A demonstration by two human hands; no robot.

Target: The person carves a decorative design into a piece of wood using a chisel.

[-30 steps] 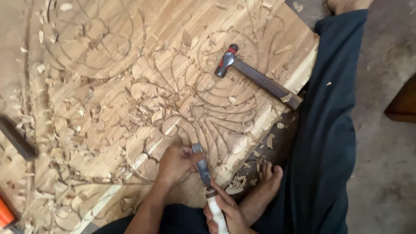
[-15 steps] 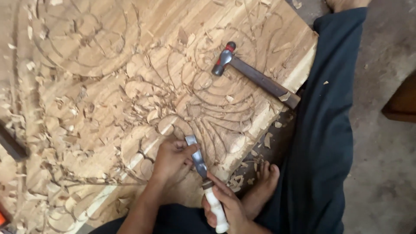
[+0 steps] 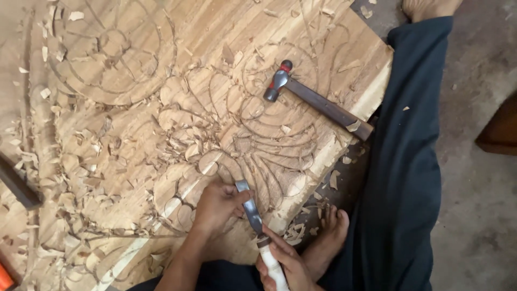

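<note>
Floor: A grey, dusty floor (image 3: 474,226) runs down the right side. The person sits on it with legs folded.

Board: A big flat wooden board (image 3: 161,64) lies in front of the person. Curly lines and leaf shapes are cut into it. It lies flat, so a tool can push down into it.

Chips: Lots of little wood chips (image 3: 81,156) lie on the board, most of them on the left part. A few lie by the edge near the foot.

Chisel: A chisel (image 3: 251,207) with a grey metal blade and a white handle stands tilted at the near edge of the board. Its tip sits on the wood next to a cut curl.

Left hand: The left hand (image 3: 215,207) is curled around the blade, low down by the tip. It rests on the board, which I think keeps the tip from sliding.

Right hand: The right hand (image 3: 283,264) is wrapped tight around the white handle. It looks set to push and steer from behind.

Hammer: A hammer (image 3: 318,102) with a dark handle and a red spot on its head lies on the board, well away from both hands. No one holds it.

Foot: A bare foot (image 3: 331,231) is tucked beside the board's edge, near the right hand.

Trousers: Dark blue trousers (image 3: 409,161) cover the leg on the right.
</note>
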